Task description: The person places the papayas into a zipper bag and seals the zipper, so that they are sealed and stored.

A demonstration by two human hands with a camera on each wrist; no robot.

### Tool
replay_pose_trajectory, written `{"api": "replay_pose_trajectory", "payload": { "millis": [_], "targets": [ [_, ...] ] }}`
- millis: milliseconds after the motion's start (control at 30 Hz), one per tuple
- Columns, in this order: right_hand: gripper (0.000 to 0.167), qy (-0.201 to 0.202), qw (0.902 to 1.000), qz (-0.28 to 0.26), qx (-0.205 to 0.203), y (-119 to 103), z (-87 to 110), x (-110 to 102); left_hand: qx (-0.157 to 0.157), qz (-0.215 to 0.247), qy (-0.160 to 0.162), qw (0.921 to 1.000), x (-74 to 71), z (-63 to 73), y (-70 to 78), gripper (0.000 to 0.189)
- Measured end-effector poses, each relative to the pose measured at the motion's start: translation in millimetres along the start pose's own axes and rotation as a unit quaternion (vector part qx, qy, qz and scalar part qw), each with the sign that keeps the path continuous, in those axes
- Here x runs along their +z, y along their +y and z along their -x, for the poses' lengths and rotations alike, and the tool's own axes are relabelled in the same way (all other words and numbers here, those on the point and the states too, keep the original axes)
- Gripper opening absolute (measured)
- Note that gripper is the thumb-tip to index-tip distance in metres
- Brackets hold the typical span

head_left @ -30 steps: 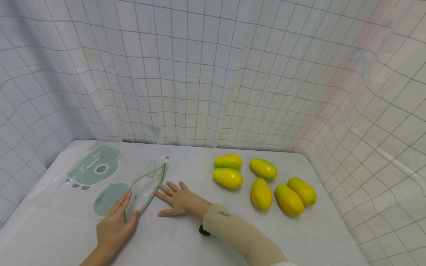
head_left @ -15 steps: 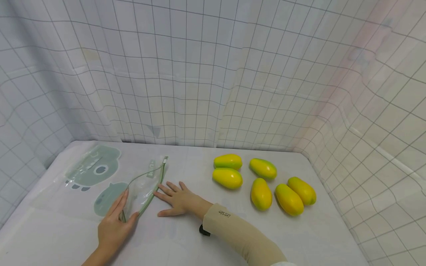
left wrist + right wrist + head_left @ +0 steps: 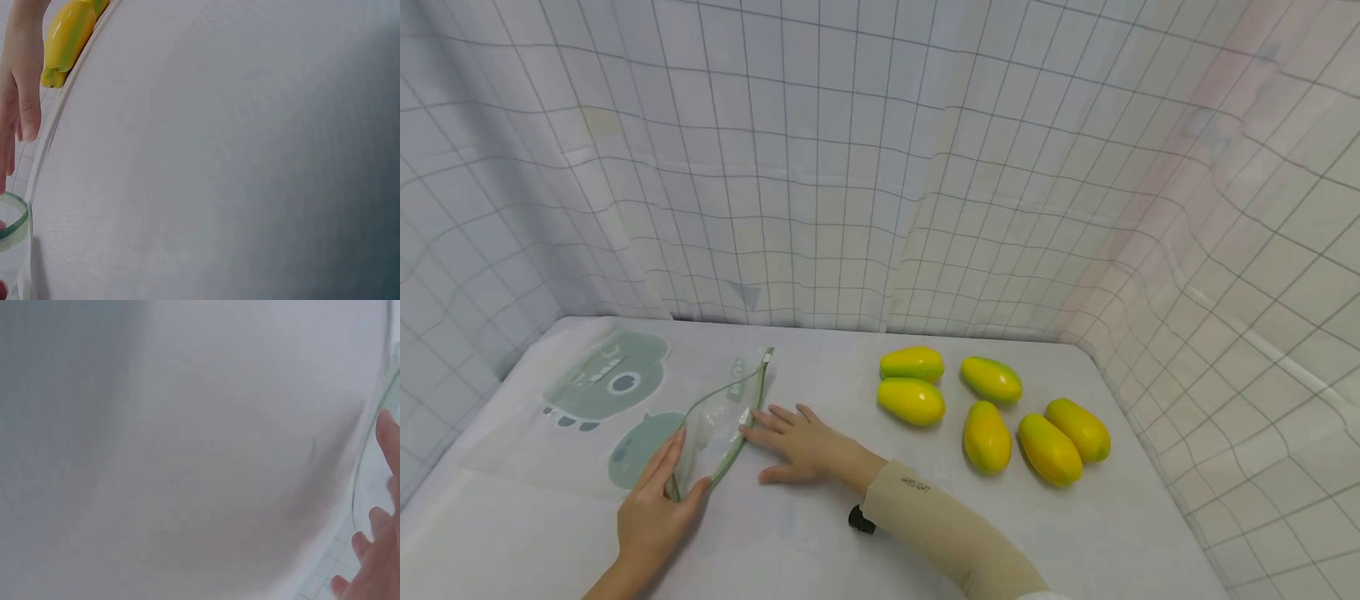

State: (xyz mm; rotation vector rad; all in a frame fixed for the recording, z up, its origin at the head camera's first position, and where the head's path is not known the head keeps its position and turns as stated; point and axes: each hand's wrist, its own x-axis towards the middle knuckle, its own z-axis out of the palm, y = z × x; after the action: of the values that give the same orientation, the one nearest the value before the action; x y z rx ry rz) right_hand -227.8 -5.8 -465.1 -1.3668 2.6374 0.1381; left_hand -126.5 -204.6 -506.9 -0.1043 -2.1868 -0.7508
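Observation:
A clear plastic bag (image 3: pixel 646 450) with green cartoon prints lies flat on the left of the table, its green-edged mouth gaping towards the right. My left hand (image 3: pixel 655 517) is at the near end of that mouth, thumb against the right edge and straight fingers along the left edge, spreading the two apart. Across from it, my right hand (image 3: pixel 805 446) lies palm down with fingers spread, fingertips at the bag's right edge. The left wrist view shows the green rim (image 3: pixel 22 222) bowed outward at the lower left.
Several yellow-green oval fruits (image 3: pixel 988 437), papaya-like, lie on the right half of the white table (image 3: pixel 820 550). A gridded white curtain (image 3: pixel 850 208) surrounds the back and sides. A small black device (image 3: pixel 861 520) is at my right wrist, beside a beige sleeve (image 3: pixel 951 521).
The bag's right edge and its far corner have shifted slightly left. The fingers of my right hand have drawn a little closer together over that edge. My left hand has hardly moved.

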Motion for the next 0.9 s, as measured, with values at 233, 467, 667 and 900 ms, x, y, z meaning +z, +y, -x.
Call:
{"api": "replay_pose_trajectory", "payload": {
  "millis": [233, 467, 667, 900],
  "targets": [
    [0.068, 0.126, 0.9867, -0.103, 0.003, 14, 17.0, -14, -0.006, 0.000, 0.003, 1.0000, 0.1, -1.0, 1.2, 0.079],
    [0.068, 0.230, 0.9439, -0.233, 0.044, 42, 41.4, -13, -0.001, 0.001, 0.003, 1.0000, 1.0, -0.2, -0.8, 0.078],
    [0.073, 0.290, 0.8936, -0.329, 0.096, 66, 68.7, -11, -0.009, -0.003, -0.005, 0.9999, 0.6, -0.2, 0.1, 0.081],
    [0.080, 0.365, 0.8379, -0.375, 0.155, 91, 103.1, -3, -0.009, 0.000, -0.004, 1.0000, 0.3, -0.4, -0.4, 0.081]
  ]
}}
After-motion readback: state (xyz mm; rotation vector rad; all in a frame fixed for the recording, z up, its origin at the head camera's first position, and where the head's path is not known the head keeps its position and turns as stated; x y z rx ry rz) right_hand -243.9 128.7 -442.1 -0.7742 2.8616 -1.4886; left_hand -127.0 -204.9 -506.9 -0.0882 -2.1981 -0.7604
